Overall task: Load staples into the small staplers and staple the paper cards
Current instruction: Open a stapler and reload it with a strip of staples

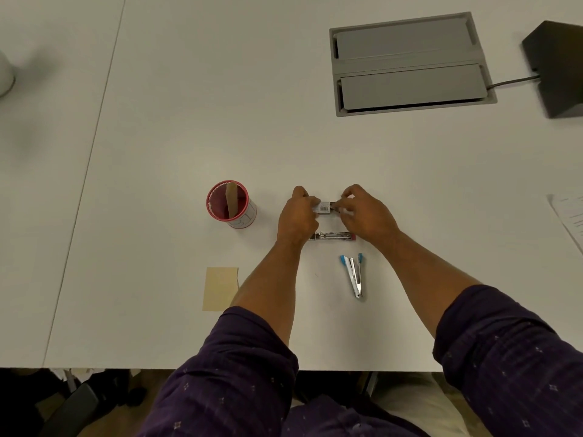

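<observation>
Left hand [298, 212]: we see its fingers curled round the left end of a small staple box [324, 208], held just above the table [189, 121].
Right hand [362, 212]: we note the fingertips pinching at the right end of the same box, where a dark inner part shows; we cannot tell how far it is pulled out.
Staple box: white with a barcode label facing up, between the two hands, in the middle of the table.
Red stapler [332, 236]: lies opened out flat just below the hands, metal channel facing up, a red tip at its right end; we see it running left to right, its left end hidden by the left wrist.
Blue stapler [355, 275]: lies nearer to us, right of centre, arms spread in a narrow V, blue ends pointing away, hinge towards the table edge.
Paper card [220, 288]: tan, flat on the table, left of the left forearm, its right edge partly covered by it.
Red cup [230, 205]: stands left of the hands, with a tan strip [232, 198] leaning inside.
Sleeves [246, 367]: dark purple, pushed up to the elbows.
Cable hatch [410, 64]: grey, set into the far right of the table.
Black box [558, 67]: at the right edge, a cable running from it towards the hatch.
Printed sheet [569, 216]: white, partly in view at the right edge.
</observation>
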The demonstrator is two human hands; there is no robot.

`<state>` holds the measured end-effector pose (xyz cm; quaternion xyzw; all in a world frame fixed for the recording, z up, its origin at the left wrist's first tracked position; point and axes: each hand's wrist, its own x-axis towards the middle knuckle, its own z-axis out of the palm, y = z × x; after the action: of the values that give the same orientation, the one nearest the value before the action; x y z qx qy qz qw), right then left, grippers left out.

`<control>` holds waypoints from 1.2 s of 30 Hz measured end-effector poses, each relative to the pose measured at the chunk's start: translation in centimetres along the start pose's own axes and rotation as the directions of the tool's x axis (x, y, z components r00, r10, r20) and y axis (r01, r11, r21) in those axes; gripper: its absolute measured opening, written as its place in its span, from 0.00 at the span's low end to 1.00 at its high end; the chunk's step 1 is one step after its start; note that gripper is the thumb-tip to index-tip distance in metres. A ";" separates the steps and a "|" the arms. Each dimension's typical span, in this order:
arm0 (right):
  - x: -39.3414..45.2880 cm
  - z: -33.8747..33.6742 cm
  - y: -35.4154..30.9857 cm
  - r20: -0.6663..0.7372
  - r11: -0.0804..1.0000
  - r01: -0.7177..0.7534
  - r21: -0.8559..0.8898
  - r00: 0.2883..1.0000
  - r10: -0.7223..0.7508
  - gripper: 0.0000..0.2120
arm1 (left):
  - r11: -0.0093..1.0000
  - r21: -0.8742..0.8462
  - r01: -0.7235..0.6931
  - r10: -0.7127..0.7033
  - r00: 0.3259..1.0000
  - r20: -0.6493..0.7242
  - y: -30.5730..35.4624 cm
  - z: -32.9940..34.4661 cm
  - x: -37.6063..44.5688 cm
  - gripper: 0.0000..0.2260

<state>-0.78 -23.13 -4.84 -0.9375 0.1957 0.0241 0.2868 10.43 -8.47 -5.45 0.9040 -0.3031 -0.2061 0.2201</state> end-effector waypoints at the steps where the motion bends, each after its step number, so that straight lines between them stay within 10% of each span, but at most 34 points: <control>1: 0.0 0.1 0.0 -0.005 1.000 -0.015 -0.006 1.000 0.015 0.10 | 1.000 0.007 -0.005 0.005 1.000 0.000 0.0 0.0 0.1 0.18; 15: 2.0 0.4 -2.2 -0.054 0.924 -0.381 0.028 0.923 0.382 0.07 | 0.999 0.043 -0.033 0.033 0.999 0.005 -0.1 0.0 0.0 0.20; 36: 1.7 0.9 -0.3 -0.026 0.945 -0.263 0.197 0.962 0.273 0.03 | 0.996 0.074 -0.046 0.045 0.999 0.012 -0.2 0.0 0.1 0.20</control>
<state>0.99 -22.99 -5.71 -0.8705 0.3304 0.0190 0.3643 10.57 -8.39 -5.52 0.9034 -0.3321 -0.1943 0.1894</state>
